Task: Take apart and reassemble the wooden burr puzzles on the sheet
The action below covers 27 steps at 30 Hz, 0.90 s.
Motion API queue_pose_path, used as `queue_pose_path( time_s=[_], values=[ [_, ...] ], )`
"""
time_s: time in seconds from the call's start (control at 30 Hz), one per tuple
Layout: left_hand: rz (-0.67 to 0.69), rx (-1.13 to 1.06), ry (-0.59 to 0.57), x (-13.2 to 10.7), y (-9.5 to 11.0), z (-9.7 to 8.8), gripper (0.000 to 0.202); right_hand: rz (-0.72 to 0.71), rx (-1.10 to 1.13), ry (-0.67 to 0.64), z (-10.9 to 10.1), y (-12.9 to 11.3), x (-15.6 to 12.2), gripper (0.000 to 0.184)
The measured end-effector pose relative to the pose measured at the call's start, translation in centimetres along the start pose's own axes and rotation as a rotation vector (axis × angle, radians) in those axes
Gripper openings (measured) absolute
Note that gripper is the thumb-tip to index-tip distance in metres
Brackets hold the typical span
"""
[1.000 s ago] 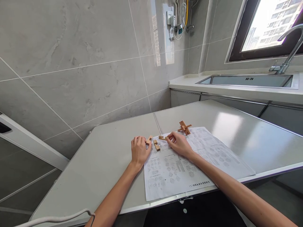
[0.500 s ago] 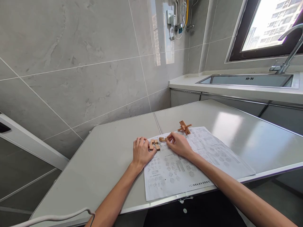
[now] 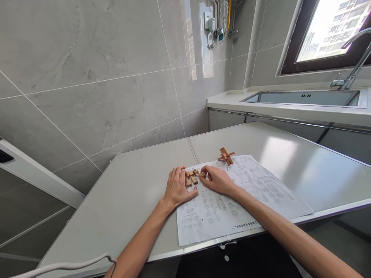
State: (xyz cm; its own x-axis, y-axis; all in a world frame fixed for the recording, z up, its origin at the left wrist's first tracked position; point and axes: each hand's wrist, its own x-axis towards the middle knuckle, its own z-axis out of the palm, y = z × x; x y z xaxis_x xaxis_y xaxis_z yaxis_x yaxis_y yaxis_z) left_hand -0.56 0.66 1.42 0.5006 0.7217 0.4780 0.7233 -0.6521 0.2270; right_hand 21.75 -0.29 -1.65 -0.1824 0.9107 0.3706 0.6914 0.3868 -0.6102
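Observation:
Small notched wooden puzzle pieces (image 3: 194, 180) lie close together at the far left corner of the printed sheet (image 3: 240, 208). My left hand (image 3: 177, 186) rests beside them, thumb spread toward me and fingertips at their left side; it is open, and whether it touches them I cannot tell. From the right, my right hand (image 3: 216, 178) pinches a light wooden puzzle piece (image 3: 202, 175) next to the others. Its fingers partly hide that piece. Beyond my right hand, a crossed wooden puzzle assembly (image 3: 226, 156) stands at the sheet's far edge.
The sheet lies on a pale folding table (image 3: 139, 193) with a seam down its middle. A grey tiled wall (image 3: 116, 108) borders the far side. To the right are a counter with a sink (image 3: 301, 98) and a faucet (image 3: 352, 73). A white cable (image 3: 66, 266) crosses the lower left.
My left thumb has moved away from the pieces toward me, and that hand has shifted slightly right. The pieces now sit closer together, with my right hand's piece moved slightly down.

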Motion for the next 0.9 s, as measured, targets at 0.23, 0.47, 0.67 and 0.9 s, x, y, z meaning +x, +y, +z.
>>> queue_pose_path(
  time_s=[0.23,0.47,0.67,0.9],
  values=[
    [-0.002,-0.156,-0.074,-0.16,-0.48,0.71,0.061,-0.050,0.003,-0.062,0.00,0.14,0.01,0.022],
    [-0.007,-0.259,-0.133,-0.22,-0.51,0.75,0.057,-0.109,-0.011,-0.079,0.02,0.14,-0.19,0.018],
    [-0.001,-0.272,-0.151,-0.08,-0.39,0.58,0.051,-0.169,0.007,-0.114,-0.26,-0.17,-0.32,0.021],
    [-0.008,-0.255,-0.152,0.11,-0.69,0.63,0.045,-0.156,0.027,-0.140,-0.57,-0.54,-0.41,0.023]
  ],
)
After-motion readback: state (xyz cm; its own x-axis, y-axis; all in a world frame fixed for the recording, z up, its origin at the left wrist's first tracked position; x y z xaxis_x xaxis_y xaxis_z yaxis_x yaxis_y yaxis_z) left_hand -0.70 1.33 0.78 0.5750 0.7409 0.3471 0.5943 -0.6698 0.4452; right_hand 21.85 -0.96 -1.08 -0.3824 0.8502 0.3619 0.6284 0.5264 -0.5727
